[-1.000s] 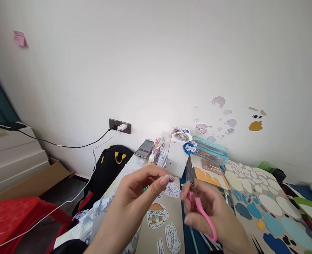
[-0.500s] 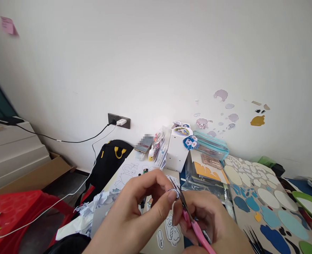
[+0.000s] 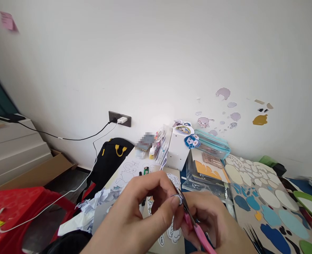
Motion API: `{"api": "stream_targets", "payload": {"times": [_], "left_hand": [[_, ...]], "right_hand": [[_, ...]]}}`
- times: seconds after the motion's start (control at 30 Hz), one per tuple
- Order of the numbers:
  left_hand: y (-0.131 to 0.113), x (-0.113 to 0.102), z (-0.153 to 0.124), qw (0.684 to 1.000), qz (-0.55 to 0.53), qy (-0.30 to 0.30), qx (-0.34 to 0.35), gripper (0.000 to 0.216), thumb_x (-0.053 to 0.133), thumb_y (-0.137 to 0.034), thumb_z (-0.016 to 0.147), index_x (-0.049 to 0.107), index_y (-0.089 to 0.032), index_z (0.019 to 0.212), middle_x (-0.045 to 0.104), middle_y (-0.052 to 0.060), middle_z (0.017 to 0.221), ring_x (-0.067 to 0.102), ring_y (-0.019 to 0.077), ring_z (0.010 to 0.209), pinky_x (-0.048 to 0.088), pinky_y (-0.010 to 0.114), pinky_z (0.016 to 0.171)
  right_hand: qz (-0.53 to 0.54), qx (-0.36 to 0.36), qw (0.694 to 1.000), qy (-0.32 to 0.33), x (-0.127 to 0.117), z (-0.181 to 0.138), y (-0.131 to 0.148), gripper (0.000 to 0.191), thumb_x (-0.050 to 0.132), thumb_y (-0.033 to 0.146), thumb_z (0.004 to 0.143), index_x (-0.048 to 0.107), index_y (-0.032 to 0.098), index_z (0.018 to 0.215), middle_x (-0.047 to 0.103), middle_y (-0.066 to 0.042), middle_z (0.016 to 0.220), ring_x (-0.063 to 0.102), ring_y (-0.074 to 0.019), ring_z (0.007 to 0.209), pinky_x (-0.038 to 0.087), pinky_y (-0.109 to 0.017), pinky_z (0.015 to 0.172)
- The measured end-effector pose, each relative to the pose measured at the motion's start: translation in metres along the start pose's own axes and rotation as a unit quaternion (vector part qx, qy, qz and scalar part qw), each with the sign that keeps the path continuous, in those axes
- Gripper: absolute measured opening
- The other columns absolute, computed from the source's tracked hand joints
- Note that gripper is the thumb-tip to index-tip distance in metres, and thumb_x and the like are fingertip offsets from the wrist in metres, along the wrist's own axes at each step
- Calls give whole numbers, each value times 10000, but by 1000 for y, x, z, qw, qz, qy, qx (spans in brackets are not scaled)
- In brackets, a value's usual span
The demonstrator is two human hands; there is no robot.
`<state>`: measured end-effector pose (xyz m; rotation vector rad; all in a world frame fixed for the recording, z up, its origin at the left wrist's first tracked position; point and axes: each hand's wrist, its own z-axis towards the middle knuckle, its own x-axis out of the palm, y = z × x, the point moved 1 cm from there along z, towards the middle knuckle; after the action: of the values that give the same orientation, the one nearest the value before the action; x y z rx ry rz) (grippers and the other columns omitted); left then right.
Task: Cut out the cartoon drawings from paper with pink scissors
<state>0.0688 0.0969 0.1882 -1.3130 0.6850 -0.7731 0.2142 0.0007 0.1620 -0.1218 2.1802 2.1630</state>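
Between the thumb and forefinger of my left hand [image 3: 148,208] is a small white paper piece [image 3: 180,199] with a dark outline; most of it hides behind the fingertips. My right hand [image 3: 209,215] is wrapped round pink-handled scissors [image 3: 198,231]. Their blades [image 3: 184,203] point up and away from me, right against the paper piece, and look nearly closed. Under my hands lies a beige board [image 3: 177,245] with white cut-out drawings [image 3: 174,234] on it, partly covered by my fingers.
Crumpled paper scraps [image 3: 100,204] lie left of my hands. Behind stand a white box [image 3: 177,151] and a teal-edged clear pouch [image 3: 211,144]. To the right, a board [image 3: 251,218] carries coloured cut shapes, with black tweezers [image 3: 255,238] at its near edge. A white cable [image 3: 73,190] crosses the left side.
Both hands and the scissors have shifted slightly right and down in view. The blades have drawn closer together beside the paper piece. The camera view has moved a little.
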Motion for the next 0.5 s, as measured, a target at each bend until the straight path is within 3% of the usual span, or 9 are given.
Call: {"api": "stream_targets", "payload": {"times": [0.27,0.5], "left_hand": [[-2,-1,0,1000,18,5,-4,196,551,-272,856,533,-210,670,620,-17,630,525,160,643,378,285,657],[-2,0,-1,1000,17,6,-8,203,550,-276,855,528,-212,664,614,-19,626,520,156,641,376,275,653]], "right_hand": [[18,-5,1000,-7,2,0,3,328,855,365,612,664,176,800,480,-11,785,462,-132,624,414,-228,546],[-1,12,995,-100,11,-7,12,300,825,418,643,731,199,825,533,-23,808,503,-149,646,440,-273,601]]}}
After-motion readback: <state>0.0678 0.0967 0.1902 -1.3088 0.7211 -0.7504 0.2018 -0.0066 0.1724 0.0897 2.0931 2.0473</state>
